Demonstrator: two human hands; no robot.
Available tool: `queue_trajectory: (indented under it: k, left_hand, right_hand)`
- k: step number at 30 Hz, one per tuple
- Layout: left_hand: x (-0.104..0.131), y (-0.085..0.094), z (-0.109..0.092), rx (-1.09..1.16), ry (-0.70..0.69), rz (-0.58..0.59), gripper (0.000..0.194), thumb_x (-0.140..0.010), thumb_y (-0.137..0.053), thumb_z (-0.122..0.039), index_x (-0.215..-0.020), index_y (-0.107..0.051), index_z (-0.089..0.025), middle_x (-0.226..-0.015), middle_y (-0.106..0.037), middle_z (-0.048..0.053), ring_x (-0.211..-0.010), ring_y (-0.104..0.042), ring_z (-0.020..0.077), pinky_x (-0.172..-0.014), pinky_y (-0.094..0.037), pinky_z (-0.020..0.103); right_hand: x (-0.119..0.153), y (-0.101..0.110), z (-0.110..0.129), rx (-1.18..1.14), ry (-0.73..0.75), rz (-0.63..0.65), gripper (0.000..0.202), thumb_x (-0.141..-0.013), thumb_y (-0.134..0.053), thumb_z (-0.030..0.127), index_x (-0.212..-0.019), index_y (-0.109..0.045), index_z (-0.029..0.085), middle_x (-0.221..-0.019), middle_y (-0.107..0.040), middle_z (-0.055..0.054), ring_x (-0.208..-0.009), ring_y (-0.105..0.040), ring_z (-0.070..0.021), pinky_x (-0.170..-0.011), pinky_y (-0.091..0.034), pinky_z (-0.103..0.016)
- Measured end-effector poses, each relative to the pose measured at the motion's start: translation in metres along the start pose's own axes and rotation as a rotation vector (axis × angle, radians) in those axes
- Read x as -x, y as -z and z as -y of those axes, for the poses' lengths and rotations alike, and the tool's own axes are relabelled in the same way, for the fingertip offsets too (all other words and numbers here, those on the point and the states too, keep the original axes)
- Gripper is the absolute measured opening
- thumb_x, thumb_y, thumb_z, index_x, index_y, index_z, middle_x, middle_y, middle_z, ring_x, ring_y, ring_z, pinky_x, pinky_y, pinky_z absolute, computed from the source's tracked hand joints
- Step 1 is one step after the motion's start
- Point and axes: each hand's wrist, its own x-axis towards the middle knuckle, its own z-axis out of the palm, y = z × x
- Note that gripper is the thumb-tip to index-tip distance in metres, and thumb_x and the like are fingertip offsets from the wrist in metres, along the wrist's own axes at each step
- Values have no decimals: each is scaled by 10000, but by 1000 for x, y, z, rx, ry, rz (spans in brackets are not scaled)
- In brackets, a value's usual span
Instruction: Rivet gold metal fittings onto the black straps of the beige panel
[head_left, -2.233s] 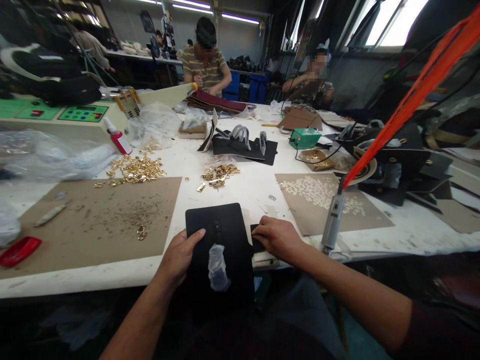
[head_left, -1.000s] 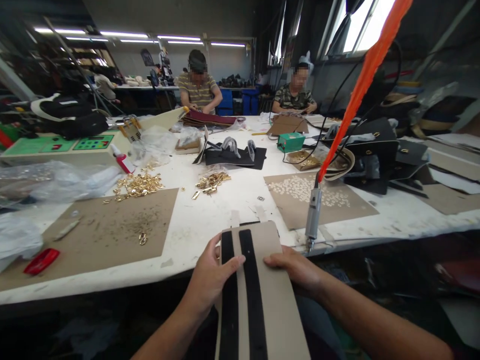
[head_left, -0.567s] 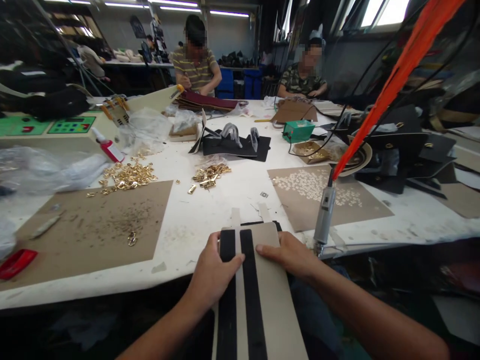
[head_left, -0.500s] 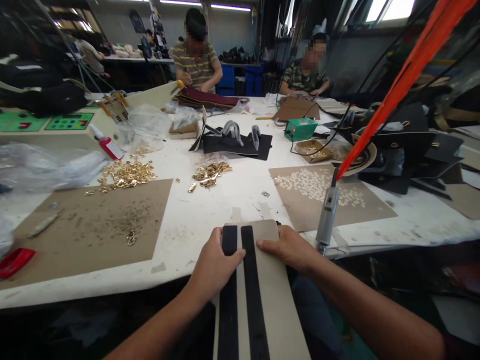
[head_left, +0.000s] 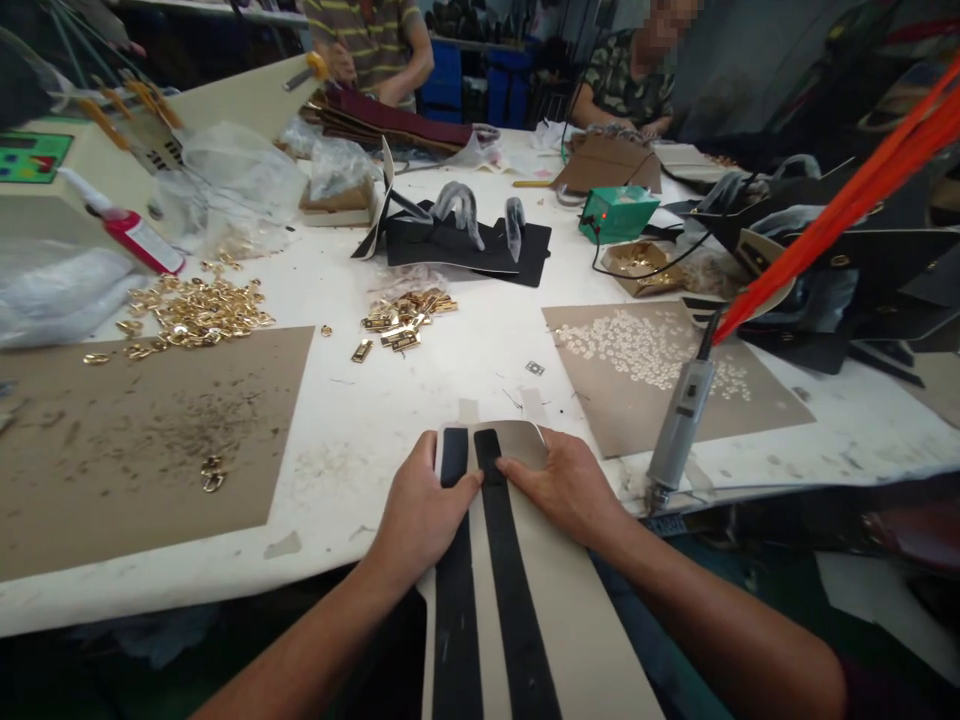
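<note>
Seen from the panel, the grey wall (head_left: 720, 130) of the dim room stands at one o'clock, and the scuffed white table (head_left: 465, 375) stretches away toward twelve, with brown mats lying on it, the left mat (head_left: 150, 530) at nine and the right mat (head_left: 630, 415) at two. At the near edge, the beige panel (head_left: 581, 610) with two black strips (head_left: 510, 560) is gripped between the left hand (head_left: 421, 510) and right hand (head_left: 570, 488), thumbs on top. Gold metal fittings (head_left: 206, 310) lie heaped at ten.
</note>
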Motion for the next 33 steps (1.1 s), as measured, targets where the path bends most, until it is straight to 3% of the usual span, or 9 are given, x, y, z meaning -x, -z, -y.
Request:
queue_trajectory:
  k: [5, 13, 19, 22, 24, 27, 30, 33]
  left_hand:
    - [-6, 1, 4, 61, 26, 8, 342, -806, -701, -367, -1096, -625, -201, -992, -743, 50, -883, -710, 264, -824, -545, 409]
    - [-11, 0, 2, -20, 39, 21, 231, -826, -679, -325, -1014, -597, -218, -942, -716, 18, -863, -680, 246, -803, -513, 387]
    - [-13, 0, 0, -59, 18, 35, 182, -824, -664, -298, -961, -575, -221, -888, -694, 11, -827, -661, 243, -751, -503, 368]
    - [-12, -1, 3, -120, 9, 25, 259, -832, -660, -321, -1050, -569, -214, -948, -704, 38, -871, -680, 267, -787, -530, 399]
    - [-11, -2, 7, -239, -102, -77, 461, -835, -679, -334, -1251, -536, -195, -1182, -682, 106, -1097, -661, 311, -927, -532, 452]
    - [-8, -2, 10, -461, -428, -241, 685, -844, -710, -323, -1458, -450, -164, -1511, -493, 178, -1417, -446, 347, -1165, -385, 507]
    - [-7, -4, 12, -563, -620, -118, 418, -904, -675, -342, -1299, -635, -209, -1449, -590, 128, -1373, -489, 333, -1156, -383, 504]
    - [-11, -8, 22, -521, -627, -29, 242, -925, -659, -395, -1099, -733, -244, -1268, -702, 79, -1220, -597, 298, -1042, -473, 464]
  right_hand:
    - [-7, -4, -6, 4, 21, -18, 313, -875, -699, 415, -1137, -744, 250, -1087, -774, -62, -1029, -691, -292, -977, -503, -421]
    - [-10, -6, -7, 75, 46, -11, 258, -881, -695, 412, -1073, -747, 247, -1095, -765, -70, -1056, -689, -302, -978, -489, -407]
    - [-11, -8, -5, 164, 49, -9, 270, -887, -678, 350, -1134, -725, 252, -1092, -751, -53, -1033, -680, -273, -922, -478, -370]
    - [-11, -9, -4, 204, 34, -16, 251, -878, -682, 366, -1093, -717, 240, -1076, -747, -61, -1026, -672, -282, -883, -470, -362]
    - [-11, -9, -4, 222, 27, -9, 242, -879, -678, 372, -1078, -714, 240, -1088, -745, -65, -1029, -669, -290, -874, -467, -365]
    - [-12, -9, -5, 217, 43, -3, 260, -886, -672, 373, -1109, -713, 244, -1138, -737, -70, -1052, -665, -290, -896, -466, -372]
    - [-13, -10, -7, 206, 60, -15, 267, -889, -660, 359, -1131, -715, 260, -1122, -741, -58, -1041, -669, -267, -894, -466, -352]
    - [-13, -11, -7, 185, 52, -15, 247, -883, -655, 356, -1109, -720, 281, -1055, -749, -34, -990, -682, -249, -856, -485, -335]
